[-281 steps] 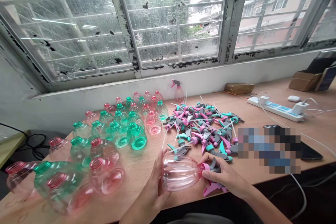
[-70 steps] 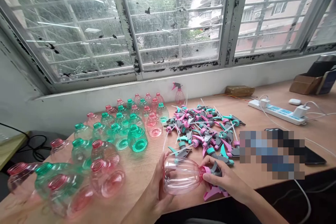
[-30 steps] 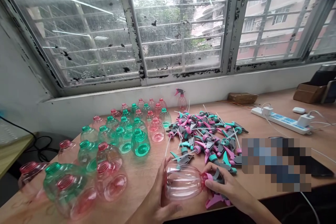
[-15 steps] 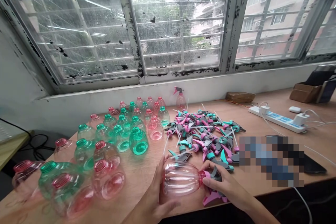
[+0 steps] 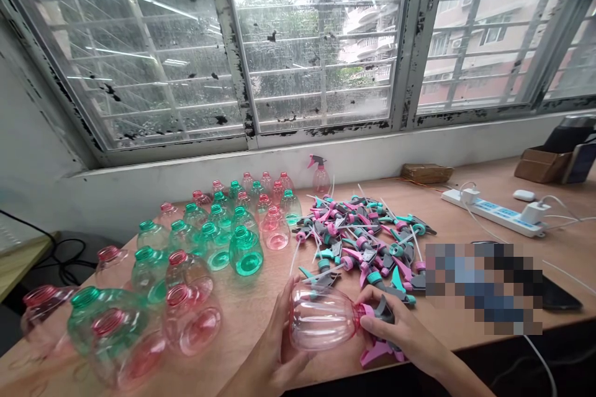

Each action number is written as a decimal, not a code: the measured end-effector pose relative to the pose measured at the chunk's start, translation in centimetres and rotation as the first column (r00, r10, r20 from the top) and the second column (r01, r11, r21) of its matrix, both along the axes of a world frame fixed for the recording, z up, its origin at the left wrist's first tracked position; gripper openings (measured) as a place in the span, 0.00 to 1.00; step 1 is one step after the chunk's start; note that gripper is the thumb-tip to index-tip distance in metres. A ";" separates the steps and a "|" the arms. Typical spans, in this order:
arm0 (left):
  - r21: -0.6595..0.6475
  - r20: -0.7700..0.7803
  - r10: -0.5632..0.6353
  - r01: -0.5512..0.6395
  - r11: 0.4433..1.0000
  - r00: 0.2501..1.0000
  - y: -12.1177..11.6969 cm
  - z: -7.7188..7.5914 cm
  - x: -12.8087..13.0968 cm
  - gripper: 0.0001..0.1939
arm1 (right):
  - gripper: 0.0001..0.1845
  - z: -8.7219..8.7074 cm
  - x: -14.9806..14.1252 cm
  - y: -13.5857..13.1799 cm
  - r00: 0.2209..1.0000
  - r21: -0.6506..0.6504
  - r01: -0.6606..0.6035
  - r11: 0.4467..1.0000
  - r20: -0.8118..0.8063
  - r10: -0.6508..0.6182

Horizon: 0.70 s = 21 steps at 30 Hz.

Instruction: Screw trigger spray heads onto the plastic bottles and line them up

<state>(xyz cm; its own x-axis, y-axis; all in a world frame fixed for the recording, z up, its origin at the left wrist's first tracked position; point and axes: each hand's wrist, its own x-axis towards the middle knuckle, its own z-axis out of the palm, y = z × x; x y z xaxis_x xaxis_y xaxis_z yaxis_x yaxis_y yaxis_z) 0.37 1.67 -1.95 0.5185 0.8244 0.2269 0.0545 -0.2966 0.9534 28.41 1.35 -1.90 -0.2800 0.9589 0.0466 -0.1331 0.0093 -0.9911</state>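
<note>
A clear pink bottle [image 5: 322, 319] lies on its side in the air near the table's front edge, its neck to the right. My left hand [image 5: 272, 350] is wrapped round its base end, thumb along the underside. At the neck sits a spray head [image 5: 367, 311] with a pink collar and a grey body; my right hand [image 5: 407, 330] pinches it at the collar. Whether the collar is fully threaded cannot be seen. Just beyond is a heap of trigger spray heads [image 5: 358, 229] in pink, teal and grey, with white tubes.
Several open pink and green bottles [image 5: 246, 254] stand in rows on the left of the wooden table [image 5: 251, 310]. One bottle with a spray head [image 5: 320, 175] stands by the wall. To the right are a power strip [image 5: 493, 211], a brown packet [image 5: 426, 172] and a black phone [image 5: 561, 291].
My left thumb has drawn in against the bottle's underside, from a looser, outstretched position. My right hand stays at the collar, almost unmoved.
</note>
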 end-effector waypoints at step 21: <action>-0.043 0.019 -0.029 0.030 0.999 0.999 0.3 -0.1 -0.1 0.53 | 0.21 -0.4 0.1 0.1 1.000 0.005 -0.017 1.000 -0.021 0.017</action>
